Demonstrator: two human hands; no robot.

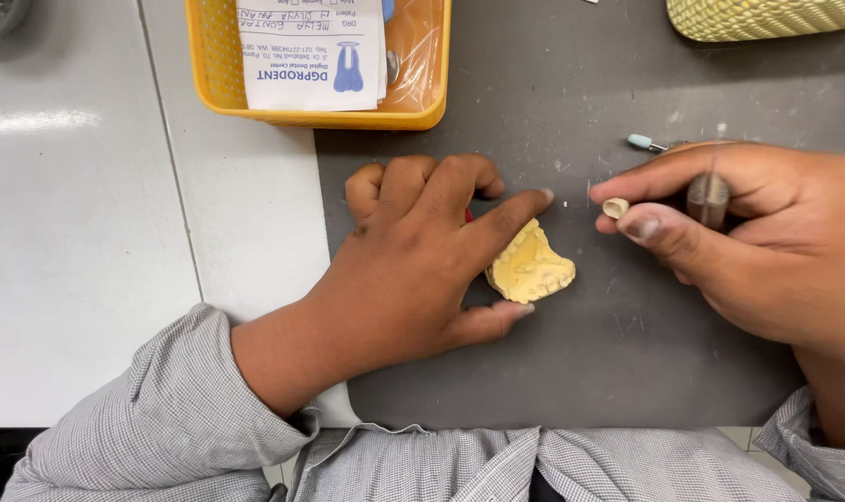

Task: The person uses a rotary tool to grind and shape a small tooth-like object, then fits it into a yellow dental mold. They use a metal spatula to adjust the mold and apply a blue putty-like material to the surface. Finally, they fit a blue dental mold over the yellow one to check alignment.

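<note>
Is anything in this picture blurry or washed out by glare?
Head view: even overhead light, soft shadows; a bright glare patch sits on the glossy white tabletop. The left hand and the yellow plaster tooth model are sharp; the slim tool in the right hand looks smeared and see-through. Edges bend slightly.

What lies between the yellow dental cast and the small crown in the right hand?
Only bare grey mat, seen in the head view, separates the cast from the crown.

Both arms wear long sleeves (153,418) of finely checked grey-and-white cloth, cuffs loose at the wrists. The left hand (413,251) and right hand (766,242) are bare, ringless, nails short.
</note>
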